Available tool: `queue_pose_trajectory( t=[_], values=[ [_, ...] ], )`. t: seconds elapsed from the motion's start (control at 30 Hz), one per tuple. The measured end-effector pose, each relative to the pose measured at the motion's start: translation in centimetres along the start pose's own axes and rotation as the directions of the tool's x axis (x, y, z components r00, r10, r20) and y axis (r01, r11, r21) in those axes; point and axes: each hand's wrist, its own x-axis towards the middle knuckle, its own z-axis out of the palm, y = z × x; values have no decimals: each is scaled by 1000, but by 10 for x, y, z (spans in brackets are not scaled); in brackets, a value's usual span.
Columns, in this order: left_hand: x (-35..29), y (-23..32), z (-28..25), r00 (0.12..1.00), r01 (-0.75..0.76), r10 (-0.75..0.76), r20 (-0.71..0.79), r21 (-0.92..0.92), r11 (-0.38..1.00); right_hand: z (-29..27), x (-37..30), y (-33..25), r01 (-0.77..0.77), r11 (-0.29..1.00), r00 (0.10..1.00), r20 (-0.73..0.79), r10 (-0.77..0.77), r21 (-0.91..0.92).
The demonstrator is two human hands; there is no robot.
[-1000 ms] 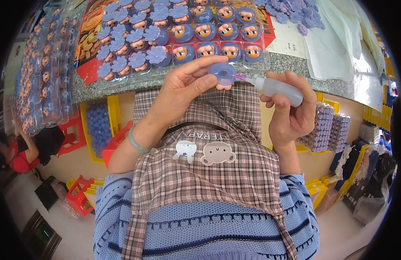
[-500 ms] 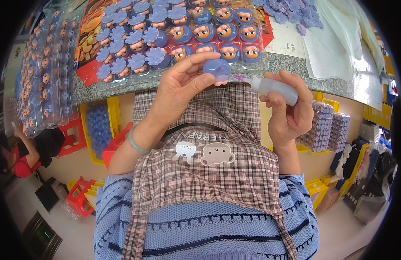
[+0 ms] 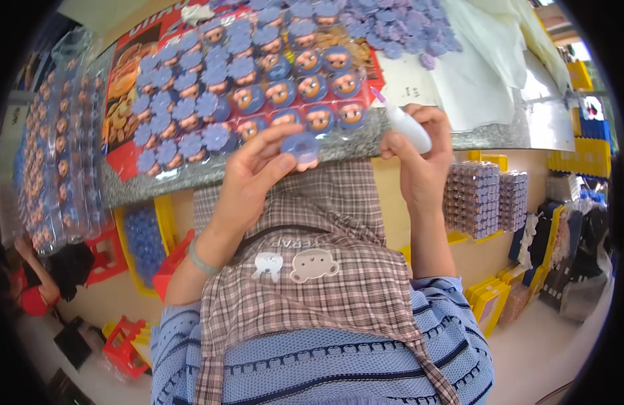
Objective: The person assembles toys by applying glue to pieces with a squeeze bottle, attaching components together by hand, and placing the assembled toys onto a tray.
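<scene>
Between the fingertips of my left hand (image 3: 254, 169) is a small blue doll head (image 3: 301, 146), held just off the worktop's near edge. My right hand (image 3: 424, 155) grips a translucent squeeze bottle (image 3: 409, 129), its thin purple tip pointing up and away, apart from the doll head. Past my hands lies a clear plastic tray (image 3: 363, 128) of similar doll heads. Those on the left wear blue flower caps (image 3: 184, 108); several on the right show bare faces. Loose blue-purple flower pieces (image 3: 400, 30) are heaped at the far side.
Stacked clear trays of doll heads (image 3: 66, 162) stand at the left. Yellow crates, one with blue pieces (image 3: 145, 243), and red stools (image 3: 126, 347) sit below. More stacked trays (image 3: 472, 199) are at the right. A co-worker's arm (image 3: 39, 270) shows far left.
The squeeze bottle has moved away from the doll head and its tip now points upward. My left hand with the doll head appears lower and further left, as the view has shifted.
</scene>
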Motion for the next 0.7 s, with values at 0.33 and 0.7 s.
queue_pose_trajectory(
  t=[0.33, 0.7],
  values=[
    [-4, 1, -3, 1000, 18, -19, -11, -33, 999, -39, 77, 33, -231, 885, 973, -68, 222, -405],
    [-3, 1, -3, 999, 33, -34, -24, -20, 999, -63, 150, 85, 158, 239, 921, 55, -386, -958]
  ],
)
